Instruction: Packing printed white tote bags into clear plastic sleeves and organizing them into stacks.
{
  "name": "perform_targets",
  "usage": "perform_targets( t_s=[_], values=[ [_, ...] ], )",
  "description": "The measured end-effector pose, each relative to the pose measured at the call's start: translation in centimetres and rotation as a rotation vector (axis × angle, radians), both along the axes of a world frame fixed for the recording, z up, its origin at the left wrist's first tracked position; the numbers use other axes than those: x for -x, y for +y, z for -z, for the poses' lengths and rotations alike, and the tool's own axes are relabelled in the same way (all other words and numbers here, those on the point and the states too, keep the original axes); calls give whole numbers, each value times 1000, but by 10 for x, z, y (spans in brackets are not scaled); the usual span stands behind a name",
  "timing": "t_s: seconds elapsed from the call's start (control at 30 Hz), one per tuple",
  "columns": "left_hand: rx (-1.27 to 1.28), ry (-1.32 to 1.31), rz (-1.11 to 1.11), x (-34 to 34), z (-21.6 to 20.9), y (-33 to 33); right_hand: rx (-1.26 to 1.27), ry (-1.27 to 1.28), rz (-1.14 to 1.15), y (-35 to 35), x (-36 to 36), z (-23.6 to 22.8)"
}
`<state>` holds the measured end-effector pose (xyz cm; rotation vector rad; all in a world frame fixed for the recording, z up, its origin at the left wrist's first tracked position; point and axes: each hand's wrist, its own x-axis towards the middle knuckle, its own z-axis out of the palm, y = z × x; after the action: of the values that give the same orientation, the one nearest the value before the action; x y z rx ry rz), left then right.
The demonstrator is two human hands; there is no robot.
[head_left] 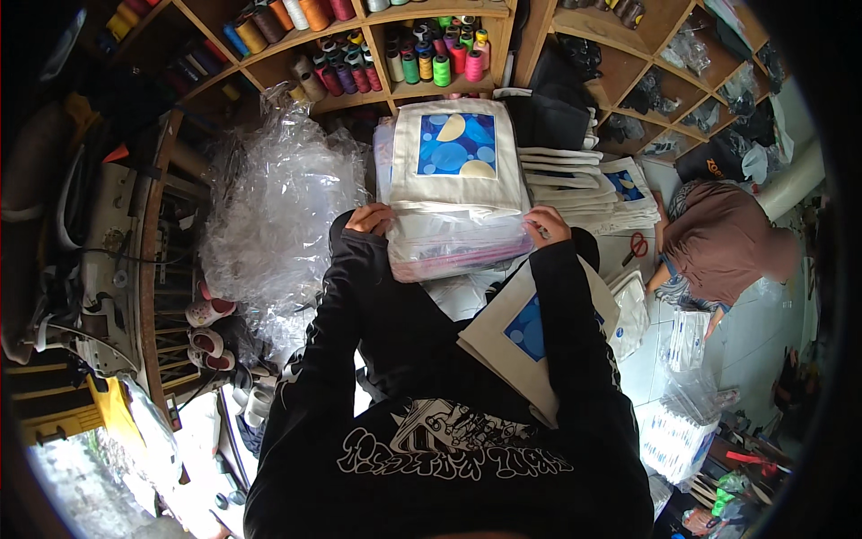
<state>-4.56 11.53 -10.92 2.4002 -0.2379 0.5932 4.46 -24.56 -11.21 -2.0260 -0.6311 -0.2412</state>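
A folded cream canvas bag (409,193) with a blue circle-patterned panel lies on top of a stack of clear plastic bags (458,256) in front of me. My left hand (370,219) is closed at the stack's left edge, its fingers gripping the clear plastic just below the canvas. At the right edge, my right hand (545,225) pinches the plastic between thumb and fingers. How much of the canvas bag lies inside plastic I cannot tell. Another canvas bag (498,316) with a blue panel rests across my right thigh, partly under my right forearm.
Loose clear plastic (278,198) is heaped to the left. Folded canvas bags (566,175) are piled at the right, near red-handled scissors (637,247). A co-worker (723,229) bends over a packed bundle (689,341) on the right. Thread spools (440,70) fill the shelves behind.
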Motion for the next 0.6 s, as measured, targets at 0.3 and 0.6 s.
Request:
perform_targets(
  t_s=[0.3, 0.6],
  values=[
    [-285, -215, 122, -9, 2, 6, 43, 0, -5, 3, -2, -3],
    [-313, -223, 127, -9, 0, 11, 33, 25, 5, 3, -1, -9]
  ],
)
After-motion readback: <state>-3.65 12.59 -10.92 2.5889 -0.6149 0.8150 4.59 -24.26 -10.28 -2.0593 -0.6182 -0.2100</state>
